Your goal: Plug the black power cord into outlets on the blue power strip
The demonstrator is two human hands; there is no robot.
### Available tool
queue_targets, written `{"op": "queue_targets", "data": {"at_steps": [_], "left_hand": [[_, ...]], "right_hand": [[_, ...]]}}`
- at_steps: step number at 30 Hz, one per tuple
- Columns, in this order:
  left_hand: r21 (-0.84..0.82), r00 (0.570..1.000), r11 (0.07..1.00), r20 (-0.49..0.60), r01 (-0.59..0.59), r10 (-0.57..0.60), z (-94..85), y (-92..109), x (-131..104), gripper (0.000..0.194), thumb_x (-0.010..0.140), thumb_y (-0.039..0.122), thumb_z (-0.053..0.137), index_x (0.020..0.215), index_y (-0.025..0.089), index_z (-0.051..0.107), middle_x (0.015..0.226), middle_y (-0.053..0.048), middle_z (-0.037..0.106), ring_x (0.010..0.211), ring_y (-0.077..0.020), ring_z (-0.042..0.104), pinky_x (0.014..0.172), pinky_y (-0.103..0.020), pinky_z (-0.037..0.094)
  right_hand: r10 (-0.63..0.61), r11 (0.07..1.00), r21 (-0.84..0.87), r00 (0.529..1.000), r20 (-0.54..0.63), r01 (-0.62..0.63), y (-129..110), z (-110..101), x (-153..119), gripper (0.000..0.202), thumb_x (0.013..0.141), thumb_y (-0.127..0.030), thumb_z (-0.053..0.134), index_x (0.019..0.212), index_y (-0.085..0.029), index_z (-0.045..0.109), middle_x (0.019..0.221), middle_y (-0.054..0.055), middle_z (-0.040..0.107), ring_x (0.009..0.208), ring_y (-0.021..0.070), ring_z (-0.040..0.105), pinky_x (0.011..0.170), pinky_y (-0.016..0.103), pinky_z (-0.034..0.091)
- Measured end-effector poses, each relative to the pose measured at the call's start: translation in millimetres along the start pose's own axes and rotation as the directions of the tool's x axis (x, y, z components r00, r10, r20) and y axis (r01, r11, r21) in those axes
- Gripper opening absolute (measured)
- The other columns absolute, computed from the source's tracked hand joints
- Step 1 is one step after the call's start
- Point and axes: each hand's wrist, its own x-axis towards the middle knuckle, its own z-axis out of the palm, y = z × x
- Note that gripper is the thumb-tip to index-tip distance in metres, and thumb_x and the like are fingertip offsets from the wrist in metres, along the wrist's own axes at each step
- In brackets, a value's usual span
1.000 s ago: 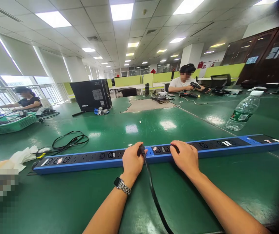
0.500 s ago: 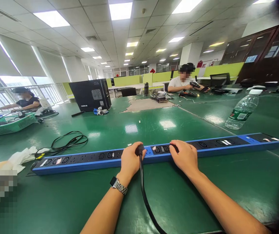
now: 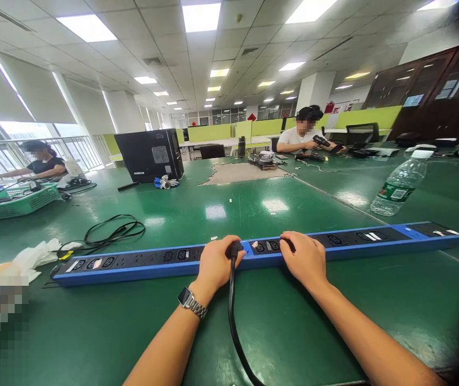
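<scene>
My left hand is curled around a black moulded plug, thumb and fingers pinching it where it meets the long blue-and-black metal power strip. The wrist is bent slightly upward, a steel-banded wristwatch sits on it, and my forearm runs back toward me at a slant. From the plug a thick black cable drops straight toward me across the table and curves off at the bottom edge.

My right hand lies palm down on the strip just to the right of the plug, fingers together and bent over the top face, pressing on it without gripping anything. That forearm comes in low from the right.

The strip lies crosswise in front of me on a glossy green table top, its sockets facing up. Beyond its left end are a loose coil of thin black wire and some crumpled white paper. A clear plastic water bottle with a green label stands well off to the right. Farther back a black computer case stands on the table, with a green plastic basket to the left.

The room is an open office with ceiling light panels. One person sits at the far side in a white shirt, another at the left by the windows in a dark top.
</scene>
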Motion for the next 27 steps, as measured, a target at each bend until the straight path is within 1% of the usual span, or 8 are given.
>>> {"op": "queue_targets", "data": {"at_steps": [4, 7, 11, 13, 15, 19, 24, 27], "left_hand": [[0.088, 0.992, 0.996, -0.127, 0.022, -0.011, 8.5, -3.4, -4.4, 0.028, 0.09, 0.034, 0.065, 0.116, 0.024, 0.066, 0.1, -0.004, 0.076, 0.092, -0.0231, 0.069, 0.086, -0.034, 0.051], [0.095, 0.99, 0.995, -0.134, -0.032, 0.045, 16.4, -4.5, -5.7, 0.03, 0.09, 0.033, 0.065, 0.118, 0.025, 0.065, 0.102, -0.004, 0.076, 0.092, -0.0229, 0.07, 0.087, -0.035, 0.052], [0.061, 0.983, 0.994, -0.156, -0.093, 0.101, 24.4, 0.7, -6.0, 0.032, 0.089, 0.022, 0.065, 0.121, 0.023, 0.064, 0.113, -0.005, 0.074, 0.101, -0.0225, 0.069, 0.091, -0.035, 0.054], [0.061, 0.976, 0.985, -0.139, -0.161, 0.168, 25.8, 5.0, -7.1, 0.033, 0.088, 0.018, 0.066, 0.121, 0.022, 0.064, 0.117, -0.005, 0.073, 0.105, -0.0216, 0.068, 0.094, -0.034, 0.053], [0.092, 0.971, 0.977, -0.131, -0.19, 0.201, 24.3, 8.2, -9.0, 0.034, 0.087, 0.015, 0.065, 0.12, 0.022, 0.064, 0.117, -0.005, 0.073, 0.107, -0.0213, 0.068, 0.095, -0.034, 0.052], [0.153, 0.977, 0.981, -0.154, -0.122, 0.145, 18.5, 8.0, -11.3, 0.031, 0.089, 0.013, 0.062, 0.119, 0.022, 0.064, 0.117, -0.005, 0.073, 0.106, -0.0214, 0.068, 0.095, -0.035, 0.052], [0.137, 0.988, 0.99, -0.148, -0.017, 0.037, 20.0, 7.4, -4.0, 0.033, 0.089, 0.016, 0.064, 0.121, 0.024, 0.064, 0.122, -0.004, 0.072, 0.11, -0.022, 0.067, 0.095, -0.035, 0.051], [0.135, 0.991, 0.99, -0.133, 0.032, -0.013, 19.9, 9.6, 0.6, 0.032, 0.089, 0.019, 0.065, 0.12, 0.025, 0.065, 0.118, -0.004, 0.073, 0.108, -0.0227, 0.068, 0.094, -0.036, 0.051]], "right_hand": [[-0.004, 1.0, 0.003, 1.0, -0.01, 0.004, 0.1, 0.6, 0.0, 0.03, 0.088, -0.035, 0.043, 0.095, -0.022, 0.069, 0.109, 0.006, 0.074, 0.11, 0.0232, 0.063, 0.098, 0.042, 0.035], [-0.002, 1.0, 0.004, 1.0, -0.005, 0.002, 0.3, 1.5, 0.2, 0.03, 0.088, -0.035, 0.042, 0.095, -0.022, 0.069, 0.109, 0.006, 0.074, 0.11, 0.0234, 0.063, 0.098, 0.043, 0.035], [0.0, 1.0, 0.003, 1.0, -0.007, 0.0, 0.4, 2.2, 0.5, 0.029, 0.088, -0.034, 0.043, 0.095, -0.022, 0.069, 0.109, 0.006, 0.074, 0.111, 0.0236, 0.062, 0.099, 0.043, 0.035], [-0.003, 1.0, 0.001, 1.0, -0.007, 0.003, 0.7, 1.8, 0.6, 0.029, 0.088, -0.034, 0.043, 0.095, -0.022, 0.069, 0.109, 0.006, 0.074, 0.111, 0.0238, 0.063, 0.098, 0.044, 0.035], [-0.006, 1.0, 0.004, 1.0, -0.002, 0.006, 0.9, 0.8, 0.8, 0.03, 0.089, -0.034, 0.043, 0.095, -0.022, 0.069, 0.109, 0.006, 0.074, 0.111, 0.024, 0.063, 0.099, 0.044, 0.035], [0.0, 1.0, 0.013, 1.0, 0.016, 0.0, 0.6, -1.6, 1.3, 0.03, 0.089, -0.034, 0.043, 0.096, -0.022, 0.069, 0.11, 0.006, 0.074, 0.112, 0.024, 0.062, 0.099, 0.044, 0.035], [0.008, 1.0, 0.015, 1.0, 0.018, -0.008, -0.5, -3.3, 1.1, 0.029, 0.089, -0.033, 0.044, 0.096, -0.021, 0.069, 0.11, 0.006, 0.074, 0.112, 0.024, 0.062, 0.1, 0.044, 0.035], [0.004, 1.0, 0.017, 1.0, 0.016, -0.004, -0.1, -3.5, 0.8, 0.029, 0.089, -0.033, 0.044, 0.097, -0.021, 0.069, 0.111, 0.006, 0.074, 0.113, 0.0236, 0.062, 0.1, 0.044, 0.035]]}}
